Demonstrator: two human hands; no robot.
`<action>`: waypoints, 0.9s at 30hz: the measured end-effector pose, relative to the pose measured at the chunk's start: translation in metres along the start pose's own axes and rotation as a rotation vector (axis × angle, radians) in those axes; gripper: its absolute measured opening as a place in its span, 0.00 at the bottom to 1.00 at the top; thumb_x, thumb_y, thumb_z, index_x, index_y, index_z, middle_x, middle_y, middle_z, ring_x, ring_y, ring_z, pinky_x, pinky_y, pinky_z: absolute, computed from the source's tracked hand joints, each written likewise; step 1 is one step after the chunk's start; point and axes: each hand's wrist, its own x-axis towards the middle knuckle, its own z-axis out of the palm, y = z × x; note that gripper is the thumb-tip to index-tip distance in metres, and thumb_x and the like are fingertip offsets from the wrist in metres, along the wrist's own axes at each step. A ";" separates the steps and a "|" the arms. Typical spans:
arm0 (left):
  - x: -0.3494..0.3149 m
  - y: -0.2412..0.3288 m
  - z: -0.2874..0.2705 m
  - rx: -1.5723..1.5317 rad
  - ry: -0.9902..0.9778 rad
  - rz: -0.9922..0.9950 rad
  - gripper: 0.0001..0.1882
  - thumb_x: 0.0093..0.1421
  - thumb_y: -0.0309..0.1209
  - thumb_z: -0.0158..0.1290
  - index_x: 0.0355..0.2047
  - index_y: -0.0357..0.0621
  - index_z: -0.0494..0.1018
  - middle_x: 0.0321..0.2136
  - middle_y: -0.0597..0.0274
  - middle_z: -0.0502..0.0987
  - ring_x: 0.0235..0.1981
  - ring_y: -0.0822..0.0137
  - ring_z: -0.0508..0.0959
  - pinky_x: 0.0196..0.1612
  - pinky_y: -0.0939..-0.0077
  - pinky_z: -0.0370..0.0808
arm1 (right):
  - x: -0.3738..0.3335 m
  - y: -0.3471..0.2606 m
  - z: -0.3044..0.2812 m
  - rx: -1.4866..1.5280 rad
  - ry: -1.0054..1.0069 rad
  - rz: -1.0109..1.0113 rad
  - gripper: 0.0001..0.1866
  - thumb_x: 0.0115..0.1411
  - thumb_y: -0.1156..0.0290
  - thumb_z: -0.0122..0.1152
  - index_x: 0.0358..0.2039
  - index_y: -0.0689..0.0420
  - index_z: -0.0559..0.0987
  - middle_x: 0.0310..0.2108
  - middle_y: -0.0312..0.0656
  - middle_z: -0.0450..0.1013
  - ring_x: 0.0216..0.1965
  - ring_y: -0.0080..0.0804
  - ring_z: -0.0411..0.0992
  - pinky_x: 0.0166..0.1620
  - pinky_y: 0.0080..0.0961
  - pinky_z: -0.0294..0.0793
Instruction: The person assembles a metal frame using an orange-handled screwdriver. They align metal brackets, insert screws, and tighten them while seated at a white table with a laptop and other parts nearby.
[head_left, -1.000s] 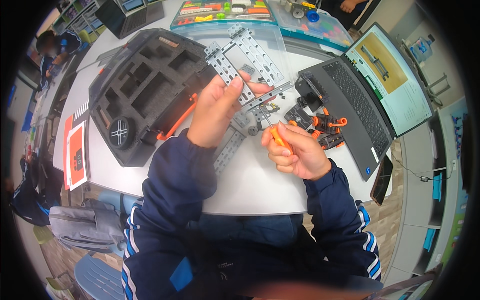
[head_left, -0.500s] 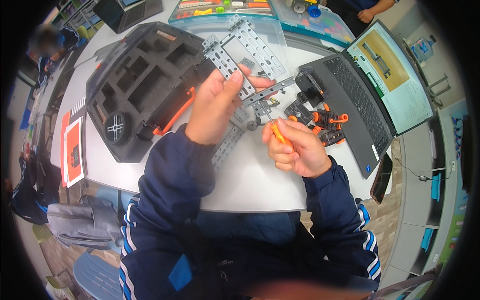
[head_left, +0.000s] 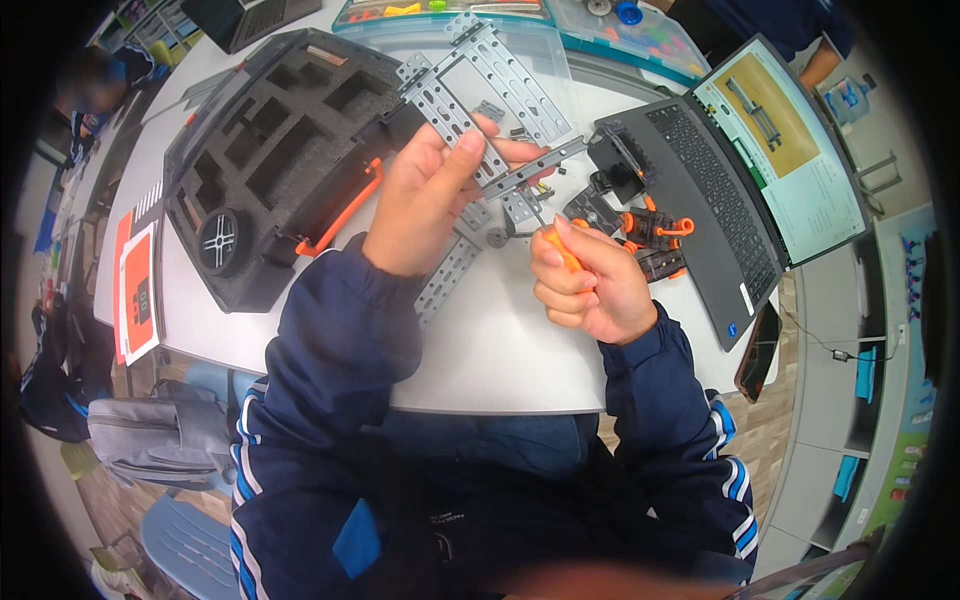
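My left hand (head_left: 430, 200) is raised over the white table (head_left: 500, 350) and pinches a grey perforated metal strip (head_left: 535, 167) that juts out to the right. Behind it lies a larger grey frame of perforated bars (head_left: 480, 75). My right hand (head_left: 590, 285) is closed around an orange-handled screwdriver (head_left: 558, 247), its tip pointing up toward the strip. Another perforated strip (head_left: 447, 277) lies flat on the table under my left wrist.
A black foam-lined case with an orange handle (head_left: 270, 160) sits at the left. An open laptop (head_left: 740, 190) stands at the right, with black and orange parts (head_left: 650, 235) beside it. Clear parts trays (head_left: 600, 25) line the far edge. A grey backpack (head_left: 160, 435) lies on the floor.
My left hand has lifted the grey strip slightly up and to the right. My right hand with the screwdriver has stayed just below it.
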 end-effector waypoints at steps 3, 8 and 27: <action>0.002 -0.001 -0.004 0.106 0.025 -0.018 0.13 0.74 0.36 0.43 0.52 0.41 0.64 0.47 0.46 0.79 0.55 0.45 0.77 0.61 0.49 0.72 | 0.000 0.000 -0.002 0.063 -0.051 0.020 0.21 0.77 0.57 0.30 0.31 0.54 0.66 0.16 0.25 0.50 0.13 0.13 0.45 0.15 0.16 0.43; 0.002 -0.004 -0.006 0.099 0.017 -0.018 0.13 0.74 0.36 0.44 0.52 0.41 0.65 0.47 0.48 0.79 0.55 0.42 0.77 0.61 0.51 0.72 | 0.001 -0.001 -0.002 0.097 -0.066 0.036 0.21 0.77 0.57 0.30 0.31 0.54 0.66 0.15 0.25 0.50 0.13 0.13 0.44 0.15 0.16 0.43; 0.003 -0.006 -0.005 0.086 -0.006 0.011 0.12 0.74 0.35 0.43 0.51 0.41 0.64 0.48 0.44 0.78 0.54 0.45 0.78 0.59 0.55 0.74 | 0.005 0.007 -0.001 -0.312 0.114 -0.164 0.16 0.75 0.58 0.45 0.38 0.58 0.73 0.20 0.23 0.58 0.19 0.10 0.52 0.24 0.13 0.51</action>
